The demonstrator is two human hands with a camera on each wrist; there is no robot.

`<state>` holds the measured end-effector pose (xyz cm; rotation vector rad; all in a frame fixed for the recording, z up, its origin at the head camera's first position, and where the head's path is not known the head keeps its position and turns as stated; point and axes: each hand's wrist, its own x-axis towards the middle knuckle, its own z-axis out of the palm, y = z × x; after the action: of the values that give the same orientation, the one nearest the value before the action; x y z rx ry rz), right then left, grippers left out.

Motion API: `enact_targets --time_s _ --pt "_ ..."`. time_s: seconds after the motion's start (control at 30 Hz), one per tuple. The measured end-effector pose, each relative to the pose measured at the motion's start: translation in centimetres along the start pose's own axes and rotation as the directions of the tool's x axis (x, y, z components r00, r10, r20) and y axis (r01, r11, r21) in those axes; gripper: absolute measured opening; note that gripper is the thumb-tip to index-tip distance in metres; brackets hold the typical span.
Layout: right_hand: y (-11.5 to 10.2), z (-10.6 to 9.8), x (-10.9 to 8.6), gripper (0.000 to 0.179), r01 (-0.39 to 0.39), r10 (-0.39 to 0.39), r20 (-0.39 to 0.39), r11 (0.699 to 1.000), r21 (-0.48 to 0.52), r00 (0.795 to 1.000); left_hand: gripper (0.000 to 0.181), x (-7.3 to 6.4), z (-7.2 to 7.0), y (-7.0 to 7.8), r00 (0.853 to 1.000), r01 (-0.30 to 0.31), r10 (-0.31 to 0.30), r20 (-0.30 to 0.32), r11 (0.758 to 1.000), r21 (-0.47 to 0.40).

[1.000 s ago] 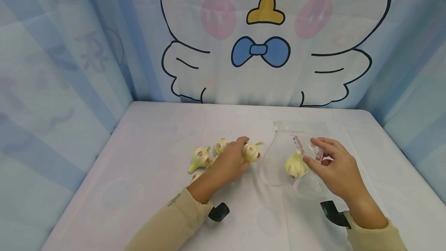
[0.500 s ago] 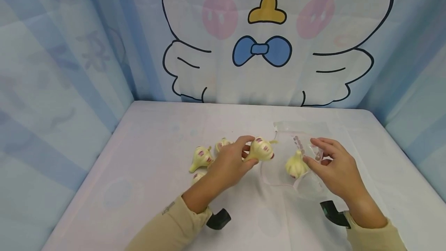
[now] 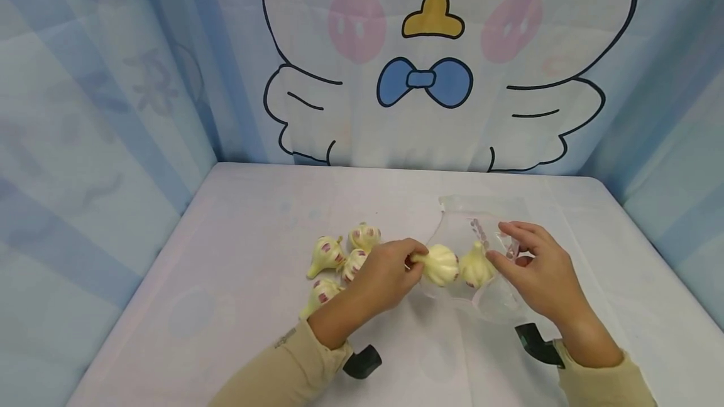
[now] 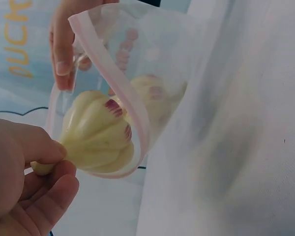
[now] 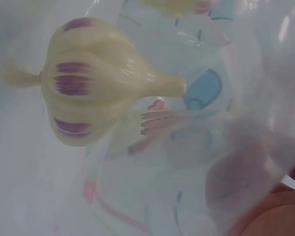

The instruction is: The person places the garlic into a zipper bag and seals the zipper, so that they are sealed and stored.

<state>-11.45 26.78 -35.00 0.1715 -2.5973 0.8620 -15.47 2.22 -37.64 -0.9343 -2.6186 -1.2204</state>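
My left hand (image 3: pixel 390 272) pinches a garlic bulb (image 3: pixel 441 266) by its stem, with thumb and fingers. In the left wrist view the bulb's round end lies inside the pink-edged mouth of a clear zip bag (image 4: pixel 167 34). My right hand (image 3: pixel 540 272) pinches the bag's edge on the right side, keeping the mouth apart. Another garlic bulb (image 3: pixel 477 267) with purple streaks sits inside the bag, large in the right wrist view.
Several more garlic bulbs (image 3: pixel 326 255) lie in a loose group left of my left hand, one partly behind its forearm. A white cloth covers the table (image 3: pixel 254 331). Blue curtains (image 3: pixel 85 143) hang around, with a cartoon duck at the back.
The left hand has carried its garlic bulb right from the group to the bag, turning it so the round end faces the bag. The right hand keeps its hold on the bag, shifting slightly left.
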Motion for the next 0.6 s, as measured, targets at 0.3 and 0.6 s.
enact_targets --time_s 0.3,0.6 --pt "-0.6 0.1 0.1 0.046 -0.011 0.011 0.012 1.0 0.012 1.0 0.017 0.2 0.4 0.0 1.0 -0.007 0.007 -0.002 1.0 0.004" --pt "-1.1 0.5 0.0 0.04 -0.01 0.01 0.001 0.999 0.051 1.0 0.021 0.4 1.1 0.2 0.999 -0.026 0.024 0.026 0.997 0.066"
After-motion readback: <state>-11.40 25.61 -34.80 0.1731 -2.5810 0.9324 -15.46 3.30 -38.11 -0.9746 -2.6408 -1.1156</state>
